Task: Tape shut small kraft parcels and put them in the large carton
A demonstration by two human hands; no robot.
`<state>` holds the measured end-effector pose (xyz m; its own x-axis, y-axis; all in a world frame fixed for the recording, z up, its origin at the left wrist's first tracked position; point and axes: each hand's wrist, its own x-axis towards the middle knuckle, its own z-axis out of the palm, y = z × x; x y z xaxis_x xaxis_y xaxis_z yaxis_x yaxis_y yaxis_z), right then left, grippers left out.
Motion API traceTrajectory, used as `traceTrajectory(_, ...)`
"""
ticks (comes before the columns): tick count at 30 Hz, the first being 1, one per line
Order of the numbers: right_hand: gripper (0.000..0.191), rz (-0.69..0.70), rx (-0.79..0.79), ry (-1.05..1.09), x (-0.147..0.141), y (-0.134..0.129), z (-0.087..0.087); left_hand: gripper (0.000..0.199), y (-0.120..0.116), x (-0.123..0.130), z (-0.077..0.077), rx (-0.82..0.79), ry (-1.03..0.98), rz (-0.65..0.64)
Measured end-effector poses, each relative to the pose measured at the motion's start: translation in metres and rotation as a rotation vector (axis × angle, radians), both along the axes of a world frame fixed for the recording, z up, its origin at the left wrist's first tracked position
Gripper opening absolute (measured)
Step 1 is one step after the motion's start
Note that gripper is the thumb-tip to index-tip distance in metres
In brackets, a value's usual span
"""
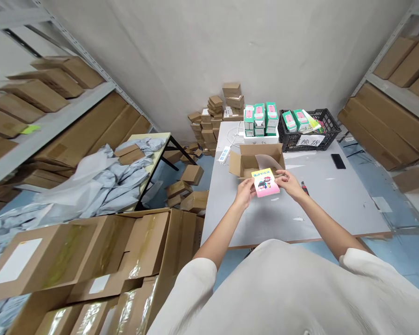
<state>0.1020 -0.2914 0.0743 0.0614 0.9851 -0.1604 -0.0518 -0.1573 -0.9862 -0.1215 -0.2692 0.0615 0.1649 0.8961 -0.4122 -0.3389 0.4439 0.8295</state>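
Note:
A small yellow, white and pink booklet (265,183) with cartoon figures on its cover is held up between both hands. My left hand (245,192) pinches its left edge, and my right hand (289,183) grips the right edge near the upper corner. Just behind the booklet stands an open cardboard box (250,163), its flaps spread. A pale sheet of paper or a flap leans across the box's right side, close to my right hand. Whatever lies deep in the box is partly hidden by the booklet.
On the grey table (226,223) are a white tray of green-and-pink boxes (260,116), a black crate (310,143), a power strip (224,155), a phone (338,161) and a red-and-black cutter (305,188). A big carton of taped boxes (174,242) stands left; shelves (91,100) flank both sides.

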Motion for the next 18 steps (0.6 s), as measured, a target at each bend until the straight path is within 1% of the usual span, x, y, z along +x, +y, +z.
traceTrajectory(2, 0.057, 0.003, 0.034, -0.072, 0.0, -0.002, -0.004, 0.04, -0.003, -0.004, -0.001, 0.16, 0.074, -0.026)
traceTrajectory(5, 0.04, 0.03, 0.084, -0.186, -0.002, -0.006, -0.009, 0.036, -0.008, -0.012, -0.003, 0.398, 0.201, -0.031)
traceTrajectory(7, 0.032, 0.039, 0.112, -0.244, -0.004, -0.009, -0.012, 0.029, -0.011, -0.017, -0.005, 0.5, 0.256, -0.04)
traceTrajectory(9, 0.031, 0.033, 0.128, -0.274, -0.007, -0.012, -0.014, 0.025, -0.013, -0.021, -0.006, 0.557, 0.271, -0.047)
traceTrajectory(12, 0.03, 0.011, 0.129, -0.274, -0.012, -0.016, -0.017, 0.026, -0.015, -0.023, -0.008, 0.566, 0.262, -0.037)
traceTrajectory(16, 0.032, -0.037, 0.104, -0.287, -0.013, -0.022, -0.017, 0.038, -0.01, -0.018, -0.009, 0.455, 0.179, -0.034)
traceTrajectory(18, 0.036, -0.028, 0.068, -0.279, -0.01, -0.025, -0.015, 0.045, -0.007, -0.014, -0.01, 0.398, 0.122, -0.023)
